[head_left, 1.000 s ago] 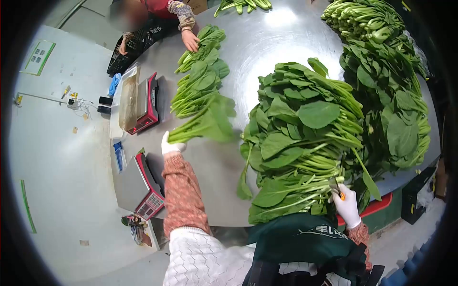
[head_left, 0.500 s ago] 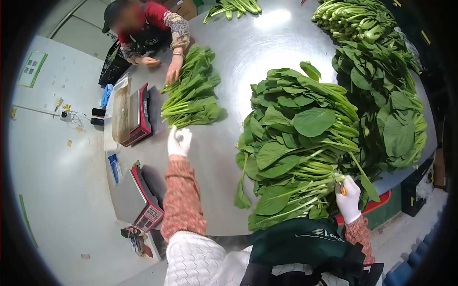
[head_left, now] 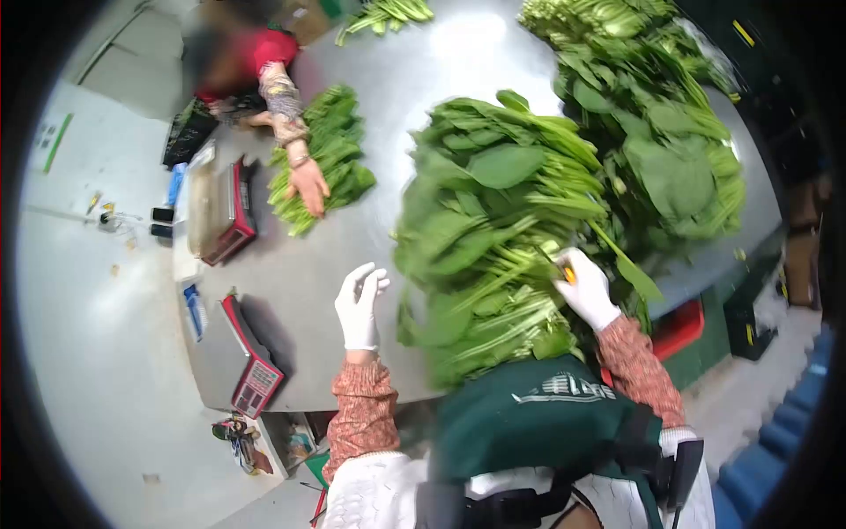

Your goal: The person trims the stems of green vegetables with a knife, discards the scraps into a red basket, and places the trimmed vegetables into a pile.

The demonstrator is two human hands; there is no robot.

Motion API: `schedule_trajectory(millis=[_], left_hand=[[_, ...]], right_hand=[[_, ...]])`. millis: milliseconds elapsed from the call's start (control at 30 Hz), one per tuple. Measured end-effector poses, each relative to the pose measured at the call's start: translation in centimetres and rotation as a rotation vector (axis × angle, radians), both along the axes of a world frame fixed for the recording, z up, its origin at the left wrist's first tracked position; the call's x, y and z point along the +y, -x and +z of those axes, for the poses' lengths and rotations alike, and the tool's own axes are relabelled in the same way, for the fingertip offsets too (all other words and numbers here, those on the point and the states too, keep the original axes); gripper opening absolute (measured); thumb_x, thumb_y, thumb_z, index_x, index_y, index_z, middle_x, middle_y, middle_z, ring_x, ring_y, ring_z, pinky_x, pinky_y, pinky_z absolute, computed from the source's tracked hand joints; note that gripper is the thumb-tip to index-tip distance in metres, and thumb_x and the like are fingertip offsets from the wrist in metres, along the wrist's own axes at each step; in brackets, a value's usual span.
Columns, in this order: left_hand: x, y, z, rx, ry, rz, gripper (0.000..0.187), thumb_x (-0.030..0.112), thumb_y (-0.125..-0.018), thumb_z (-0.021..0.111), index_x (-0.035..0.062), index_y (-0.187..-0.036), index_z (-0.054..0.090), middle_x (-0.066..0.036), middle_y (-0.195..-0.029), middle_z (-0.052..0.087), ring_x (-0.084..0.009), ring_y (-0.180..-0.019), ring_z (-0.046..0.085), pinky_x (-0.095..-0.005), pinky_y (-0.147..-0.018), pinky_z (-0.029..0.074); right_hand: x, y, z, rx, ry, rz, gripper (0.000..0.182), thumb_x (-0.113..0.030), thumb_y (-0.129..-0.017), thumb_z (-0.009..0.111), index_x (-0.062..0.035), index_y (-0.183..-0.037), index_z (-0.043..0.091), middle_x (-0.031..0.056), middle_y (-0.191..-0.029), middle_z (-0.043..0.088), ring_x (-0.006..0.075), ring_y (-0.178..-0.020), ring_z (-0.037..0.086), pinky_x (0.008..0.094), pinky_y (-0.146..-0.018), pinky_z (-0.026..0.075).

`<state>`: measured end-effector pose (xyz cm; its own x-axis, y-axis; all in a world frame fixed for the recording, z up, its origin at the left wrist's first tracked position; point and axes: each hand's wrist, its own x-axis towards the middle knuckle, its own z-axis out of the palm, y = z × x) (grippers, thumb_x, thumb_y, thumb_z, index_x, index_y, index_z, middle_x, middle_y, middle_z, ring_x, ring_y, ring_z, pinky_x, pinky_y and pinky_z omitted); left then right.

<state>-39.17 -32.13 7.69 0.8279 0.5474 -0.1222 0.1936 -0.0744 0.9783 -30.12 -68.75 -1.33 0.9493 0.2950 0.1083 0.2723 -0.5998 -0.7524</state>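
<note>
My left hand (head_left: pixel 359 309), in a white glove, is raised over the metal table just left of the large pile of leafy greens (head_left: pixel 493 238). Its fingers are parted and hold nothing. At the right side of that pile, by the cut stem ends, my gloved right hand (head_left: pixel 589 289) is closed around a small orange-handled tool (head_left: pixel 569 275). The tool's working end is hard to make out, and motion blurs the leaves around it. A smaller bunch of greens (head_left: pixel 339 141) lies farther off, under a co-worker's bare hand (head_left: pixel 308 187).
Two red-sided scales (head_left: pixel 256 383) (head_left: pixel 236 216) stand along the table's left edge. More greens (head_left: pixel 679 167) are heaped at the right, and loose stalks (head_left: pixel 383 16) lie at the far end. A red bin (head_left: pixel 679 331) sits below the right edge of the metal table (head_left: pixel 326 273).
My left hand has drawn back toward me and right, away from the smaller bunch, its fingers spreading. The co-worker's hand has come forward over that bunch. My right hand still grips the orange-handled tool.
</note>
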Motion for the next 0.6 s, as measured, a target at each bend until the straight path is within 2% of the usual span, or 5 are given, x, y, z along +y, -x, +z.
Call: schedule_trajectory(millis=[133,233,433,533,600], left_hand=[[-5.7,0.6,1.1,-0.067,-0.014,-0.175,0.026,-0.002,-0.094,0.061,-0.0045,-0.119,0.062,-0.011,-0.105,0.070,-0.0170,-0.099,0.067,-0.0302,-0.087,0.054],[-8.4,0.5,3.1,-0.169,-0.354,-0.177,0.023,-0.006,-0.089,0.065,-0.0024,-0.111,0.067,-0.010,-0.099,0.072,-0.0166,-0.092,0.068,-0.0297,-0.082,0.054],[-15.2,-0.8,8.3,-0.572,-1.045,-0.561,0.035,0.003,-0.071,0.083,0.0044,-0.104,0.070,-0.011,-0.097,0.070,-0.0260,-0.089,0.067,-0.0350,-0.082,0.052],[-18.7,-1.5,8.1,-0.407,-1.134,-0.667,0.065,0.009,-0.061,0.086,0.0052,-0.121,0.061,-0.013,-0.106,0.066,-0.0334,-0.098,0.064,-0.0423,-0.089,0.050],[-18.1,-1.9,6.0,-0.320,-1.053,-0.686,0.060,0.008,-0.063,0.083,0.0045,-0.118,0.059,-0.014,-0.101,0.065,-0.0343,-0.091,0.063,-0.0413,-0.082,0.051]], right_hand=[[-0.3,0.8,4.0,0.293,-0.348,-0.068,0.025,-0.013,-0.083,0.075,-0.0037,-0.103,0.065,0.0023,-0.083,0.065,0.0094,-0.075,0.057,0.0272,-0.070,0.048],[-0.8,1.3,8.9,0.373,-0.468,-0.135,0.018,-0.013,-0.087,0.074,-0.0036,-0.102,0.069,-0.0027,-0.083,0.065,0.0026,-0.067,0.051,0.0204,-0.063,0.044],[-0.8,3.1,13.0,0.418,-0.627,-0.105,0.015,-0.013,-0.088,0.075,-0.0040,-0.098,0.070,-0.0032,-0.080,0.065,0.0014,-0.064,0.049,0.0200,-0.060,0.042],[-0.2,4.4,13.6,0.388,-0.693,-0.047,0.015,-0.013,-0.089,0.074,-0.0025,-0.099,0.070,-0.0007,-0.082,0.067,0.0035,-0.070,0.054,0.0214,-0.062,0.044],[-0.6,4.8,14.5,0.504,-0.622,-0.085,0.015,-0.010,-0.090,0.071,-0.0017,-0.102,0.069,0.0032,-0.086,0.069,0.0073,-0.076,0.061,0.0244,-0.067,0.049]])
